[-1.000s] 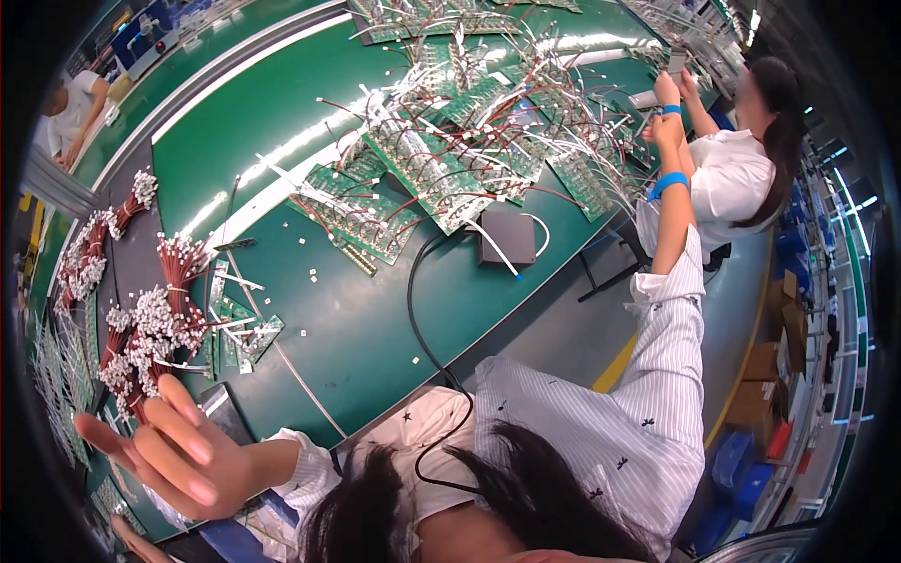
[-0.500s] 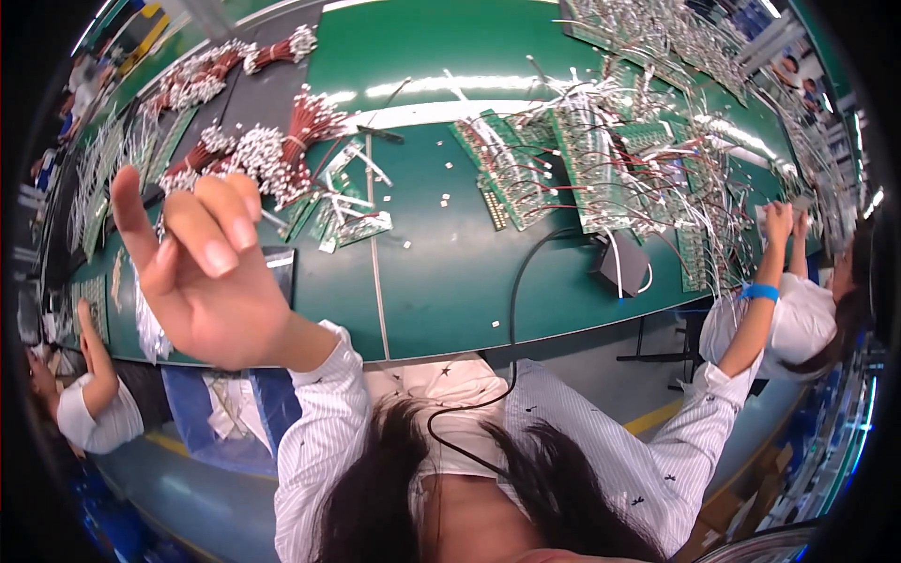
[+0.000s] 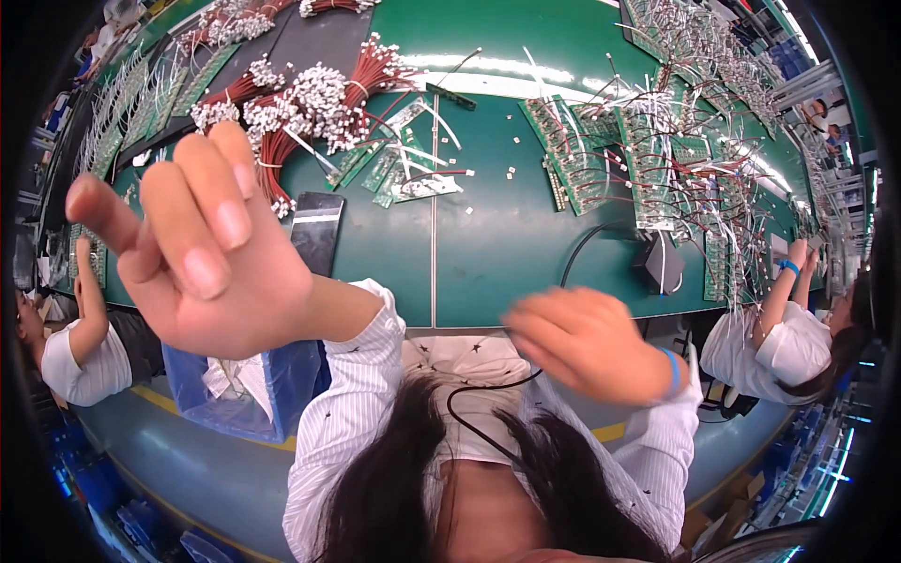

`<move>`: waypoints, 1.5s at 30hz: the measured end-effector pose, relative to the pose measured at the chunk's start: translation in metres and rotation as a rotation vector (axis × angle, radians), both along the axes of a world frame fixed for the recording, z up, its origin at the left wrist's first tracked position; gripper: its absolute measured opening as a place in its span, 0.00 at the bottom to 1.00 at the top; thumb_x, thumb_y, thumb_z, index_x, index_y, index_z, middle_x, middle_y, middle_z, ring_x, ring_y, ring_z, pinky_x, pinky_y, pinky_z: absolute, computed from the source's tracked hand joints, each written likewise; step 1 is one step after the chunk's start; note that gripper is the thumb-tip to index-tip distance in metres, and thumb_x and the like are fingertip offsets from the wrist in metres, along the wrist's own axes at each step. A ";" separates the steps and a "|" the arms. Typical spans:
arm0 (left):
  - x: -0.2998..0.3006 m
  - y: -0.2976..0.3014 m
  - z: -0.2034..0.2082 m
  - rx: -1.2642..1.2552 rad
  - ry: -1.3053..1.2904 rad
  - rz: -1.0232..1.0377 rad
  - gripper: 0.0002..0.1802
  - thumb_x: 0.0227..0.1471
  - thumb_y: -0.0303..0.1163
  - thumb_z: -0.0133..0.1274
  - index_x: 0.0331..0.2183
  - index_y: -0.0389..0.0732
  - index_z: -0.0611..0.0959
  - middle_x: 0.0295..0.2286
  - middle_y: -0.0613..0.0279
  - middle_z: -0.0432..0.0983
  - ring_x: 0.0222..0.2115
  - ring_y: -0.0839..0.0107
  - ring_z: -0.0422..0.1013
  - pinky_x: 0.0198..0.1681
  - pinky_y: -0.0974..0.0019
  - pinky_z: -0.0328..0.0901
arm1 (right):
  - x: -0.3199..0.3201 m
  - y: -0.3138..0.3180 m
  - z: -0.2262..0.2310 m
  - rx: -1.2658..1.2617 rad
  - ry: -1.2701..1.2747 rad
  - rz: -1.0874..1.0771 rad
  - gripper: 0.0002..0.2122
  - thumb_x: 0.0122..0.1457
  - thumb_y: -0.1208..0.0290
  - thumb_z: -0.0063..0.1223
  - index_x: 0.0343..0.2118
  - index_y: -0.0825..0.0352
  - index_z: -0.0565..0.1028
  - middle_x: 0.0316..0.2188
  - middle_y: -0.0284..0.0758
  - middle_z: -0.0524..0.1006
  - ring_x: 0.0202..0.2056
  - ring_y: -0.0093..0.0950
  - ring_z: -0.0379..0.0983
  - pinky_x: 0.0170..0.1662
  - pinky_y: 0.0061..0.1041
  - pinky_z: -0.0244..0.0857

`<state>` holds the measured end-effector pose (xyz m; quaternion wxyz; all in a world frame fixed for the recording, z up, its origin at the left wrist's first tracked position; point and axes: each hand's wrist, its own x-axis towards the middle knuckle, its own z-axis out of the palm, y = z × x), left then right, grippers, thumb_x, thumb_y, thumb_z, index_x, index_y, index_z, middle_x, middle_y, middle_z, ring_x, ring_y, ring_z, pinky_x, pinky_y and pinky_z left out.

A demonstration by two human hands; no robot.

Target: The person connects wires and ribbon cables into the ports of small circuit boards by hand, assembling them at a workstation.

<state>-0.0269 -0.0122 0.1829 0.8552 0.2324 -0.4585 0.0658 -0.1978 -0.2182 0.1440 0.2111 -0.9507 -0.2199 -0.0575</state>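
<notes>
My left hand (image 3: pixel 221 253) is raised over the left part of the green table (image 3: pixel 375 281). Its fingers are half curled but apart, with nothing visible in them. Behind it lie bundles of red wires with white connectors (image 3: pixel 324 103). A dark flat object with a white strip (image 3: pixel 317 233) lies beside my left wrist. My right hand (image 3: pixel 587 347), slightly blurred and with a blue band at the wrist, hovers palm down by the table's front edge. Its fingers look stretched out near a black cable (image 3: pixel 572 258); I see nothing held. A black box (image 3: pixel 659 265) stands to its right.
Green circuit boards with wires (image 3: pixel 648 169) crowd the right side; small boards (image 3: pixel 404 169) lie mid-table. Tiny white pieces (image 3: pixel 511 173) are scattered there. A blue lined bin (image 3: pixel 235 403) stands below the left edge. People (image 3: pixel 765 328) (image 3: pixel 89 347) sit on both sides.
My right hand has come back from the far right to the front edge at the middle. My left hand stays raised, half curled. The view has shifted, with the table contents now further right.
</notes>
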 end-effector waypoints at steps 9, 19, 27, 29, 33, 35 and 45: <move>-0.007 0.029 0.001 0.015 -0.045 -0.053 0.20 0.50 0.34 0.41 0.44 0.35 0.72 0.20 0.66 0.67 0.22 0.73 0.59 0.32 0.68 0.50 | 0.126 0.025 -0.149 -0.184 -0.302 -0.396 0.14 0.49 0.69 0.52 0.38 0.67 0.68 0.38 0.35 0.68 0.37 0.34 0.68 0.35 0.32 0.64; 0.006 0.043 -0.003 0.124 -0.100 -0.022 0.23 0.53 0.35 0.33 0.49 0.34 0.66 0.22 0.62 0.65 0.22 0.71 0.57 0.30 0.66 0.50 | 0.089 0.029 -0.084 0.201 0.109 -0.182 0.09 0.50 0.74 0.52 0.35 0.68 0.71 0.32 0.35 0.70 0.34 0.30 0.68 0.33 0.27 0.62; 0.006 0.008 -0.001 0.532 -0.106 0.424 0.23 0.56 0.40 0.32 0.38 0.28 0.71 0.30 0.48 0.72 0.27 0.65 0.67 0.34 0.67 0.64 | 0.065 0.011 -0.004 0.719 0.101 -0.084 0.09 0.53 0.77 0.49 0.38 0.71 0.71 0.34 0.35 0.70 0.32 0.22 0.65 0.34 0.18 0.59; 0.001 -0.008 0.004 0.726 -0.153 0.398 0.24 0.54 0.41 0.40 0.39 0.26 0.72 0.32 0.48 0.72 0.29 0.67 0.68 0.35 0.68 0.63 | 0.065 0.008 0.004 0.719 -0.092 -0.165 0.09 0.52 0.78 0.49 0.37 0.73 0.71 0.33 0.35 0.70 0.30 0.20 0.64 0.34 0.17 0.59; 0.011 -0.034 -0.002 0.795 -0.237 0.247 0.26 0.49 0.39 0.51 0.42 0.24 0.70 0.37 0.46 0.72 0.36 0.64 0.69 0.41 0.66 0.63 | 0.071 0.010 0.027 0.712 -0.284 -0.284 0.10 0.51 0.78 0.52 0.37 0.72 0.72 0.33 0.35 0.71 0.27 0.19 0.63 0.31 0.16 0.60; 0.017 -0.043 -0.009 0.686 -0.356 0.107 0.32 0.42 0.36 0.58 0.45 0.25 0.69 0.40 0.45 0.70 0.43 0.60 0.68 0.47 0.61 0.61 | 0.068 0.017 0.038 0.468 -0.526 -0.343 0.11 0.48 0.78 0.55 0.36 0.71 0.74 0.31 0.35 0.71 0.26 0.22 0.64 0.30 0.18 0.61; 0.034 -0.067 -0.014 0.523 -0.270 -0.158 0.21 0.39 0.19 0.57 0.40 0.29 0.75 0.40 0.49 0.72 0.44 0.62 0.68 0.48 0.62 0.62 | 0.082 0.005 0.028 0.133 -0.897 -0.361 0.16 0.39 0.78 0.60 0.36 0.69 0.75 0.31 0.34 0.70 0.26 0.28 0.62 0.27 0.25 0.57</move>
